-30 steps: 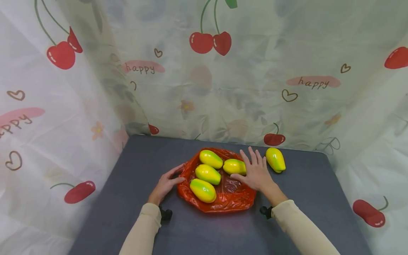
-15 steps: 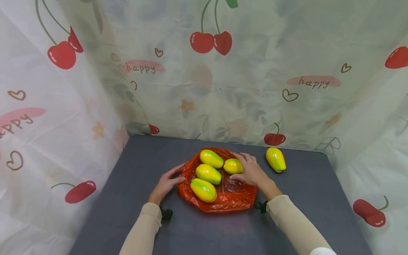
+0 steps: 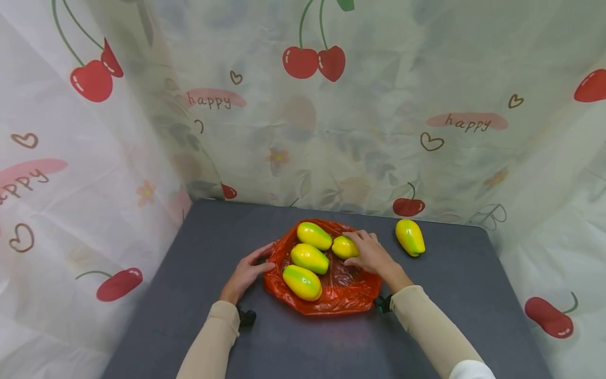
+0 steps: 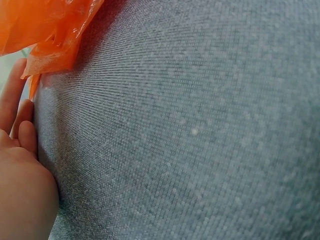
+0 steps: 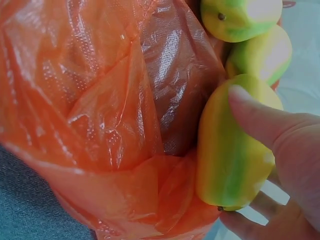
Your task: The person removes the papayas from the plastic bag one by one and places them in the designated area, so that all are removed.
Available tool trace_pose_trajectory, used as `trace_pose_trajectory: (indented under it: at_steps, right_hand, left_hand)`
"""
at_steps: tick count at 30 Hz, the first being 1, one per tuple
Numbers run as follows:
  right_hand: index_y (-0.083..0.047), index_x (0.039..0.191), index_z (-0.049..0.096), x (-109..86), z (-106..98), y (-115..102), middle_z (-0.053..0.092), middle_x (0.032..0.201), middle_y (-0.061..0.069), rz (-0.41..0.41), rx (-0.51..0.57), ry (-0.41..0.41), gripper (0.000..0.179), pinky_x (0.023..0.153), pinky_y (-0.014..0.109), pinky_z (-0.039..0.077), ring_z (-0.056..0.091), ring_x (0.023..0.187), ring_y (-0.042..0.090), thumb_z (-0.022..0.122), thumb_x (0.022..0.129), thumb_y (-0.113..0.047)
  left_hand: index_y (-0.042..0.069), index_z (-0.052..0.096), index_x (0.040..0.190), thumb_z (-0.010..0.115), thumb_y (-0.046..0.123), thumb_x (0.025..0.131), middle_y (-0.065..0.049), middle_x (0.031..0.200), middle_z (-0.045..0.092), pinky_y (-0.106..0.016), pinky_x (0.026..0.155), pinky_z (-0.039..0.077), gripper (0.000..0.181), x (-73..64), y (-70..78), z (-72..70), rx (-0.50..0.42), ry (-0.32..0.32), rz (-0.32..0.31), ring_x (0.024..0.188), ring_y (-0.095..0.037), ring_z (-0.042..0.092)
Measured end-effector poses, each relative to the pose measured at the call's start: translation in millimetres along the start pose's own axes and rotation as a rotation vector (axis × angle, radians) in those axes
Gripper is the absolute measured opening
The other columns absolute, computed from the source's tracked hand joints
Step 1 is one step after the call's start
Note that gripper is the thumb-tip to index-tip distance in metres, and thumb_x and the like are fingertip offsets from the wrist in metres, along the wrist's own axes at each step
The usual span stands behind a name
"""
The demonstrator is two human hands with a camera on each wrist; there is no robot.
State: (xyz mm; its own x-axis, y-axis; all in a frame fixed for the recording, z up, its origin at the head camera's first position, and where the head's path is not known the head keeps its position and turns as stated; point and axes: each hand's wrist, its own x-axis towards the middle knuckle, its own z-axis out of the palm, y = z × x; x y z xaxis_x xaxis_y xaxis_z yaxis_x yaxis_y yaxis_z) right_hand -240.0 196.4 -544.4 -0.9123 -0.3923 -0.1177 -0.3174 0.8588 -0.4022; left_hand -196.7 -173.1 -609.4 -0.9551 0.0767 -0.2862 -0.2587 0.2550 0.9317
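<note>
A red plastic bag [image 3: 350, 300] lies spread on the table in the head view, with several yellow-green papayas in it. My right hand [image 3: 374, 258] holds the papaya [image 3: 343, 247] at the bag's right side. In the right wrist view, the thumb [image 5: 255, 115] lies over that papaya [image 5: 225, 155], and fingers curl round its far end. Three more papayas [image 3: 302, 282] form a line along the bag's left side. My left hand [image 3: 243, 273] rests at the bag's left edge, fingers and thumb apart; in the left wrist view its extended fingers [image 4: 12, 95] are beside the orange-red plastic.
Another papaya [image 3: 410, 238] lies on the dark grey table [image 3: 322, 347], right of the bag near the back edge. A pale curtain [image 3: 355, 147] printed with cherries surrounds the back and sides. Each wrist carries a small black camera.
My right hand, spread over the right papaya a second ago, has moved slightly left and closed its fingers round it. The left hand, bag and other papayas stay put.
</note>
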Motion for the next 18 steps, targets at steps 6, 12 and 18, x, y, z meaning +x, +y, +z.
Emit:
trace_pose_trajectory:
  at_steps: [6,12,18]
  right_hand:
    - [-0.017,0.152,0.045,-1.4,0.5,-1.8,0.051,0.140,0.018,0.003,-0.015,0.025,0.069,0.104,0.060,0.048,0.047,0.119,0.040,0.077,0.092,-0.026]
    - [-0.018,0.153,0.044,-2.3,-3.7,-3.5,0.051,0.140,0.019,-0.007,-0.042,0.036,0.068,0.103,0.060,0.048,0.047,0.120,0.040,0.075,0.093,-0.027]
    - [-0.017,0.154,0.044,-4.6,-12.6,-5.1,0.051,0.141,0.019,-0.032,-0.040,0.082,0.069,0.102,0.058,0.048,0.047,0.121,0.040,0.074,0.094,-0.028]
  left_hand:
    - [0.044,0.056,0.143,0.077,0.040,0.089,0.005,0.150,0.057,-0.058,0.128,0.020,0.058,-0.7,0.3,0.6,-0.001,0.001,0.002,0.151,-0.024,0.038]
    - [0.043,0.055,0.144,0.077,0.039,0.090,0.005,0.150,0.056,-0.058,0.128,0.020,0.058,-0.6,-0.6,1.4,-0.003,-0.002,0.003,0.152,-0.024,0.037]
    - [0.044,0.056,0.143,0.077,0.037,0.091,0.005,0.150,0.057,-0.058,0.128,0.020,0.057,-0.9,0.7,1.7,-0.005,0.008,0.007,0.152,-0.024,0.037]
